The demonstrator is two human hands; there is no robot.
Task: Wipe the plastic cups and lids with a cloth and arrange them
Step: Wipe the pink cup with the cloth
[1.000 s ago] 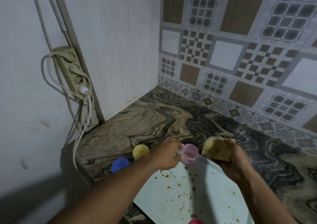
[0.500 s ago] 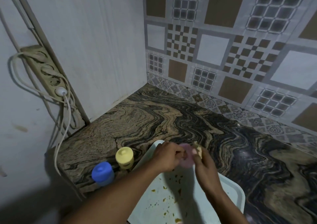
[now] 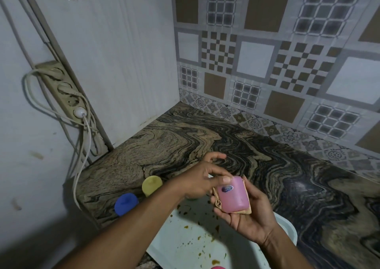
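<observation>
Now, the wipe should go best if the left hand [image 3: 202, 179], grip loose with only the thumb touching, turns the translucent pink plastic cup [image 3: 233, 196] while the right hand [image 3: 249, 217], grip curled round cup and folded beige cloth [image 3: 245, 212] above the stained white plastic tray [image 3: 185, 246], presses cloth against the wall all round. Counted: one blue lidded plastic cup [image 3: 125, 203] and one yellow lidded plastic cup [image 3: 151, 185] on the marbled counter [image 3: 164, 145], one pink cup, one cloth.
</observation>
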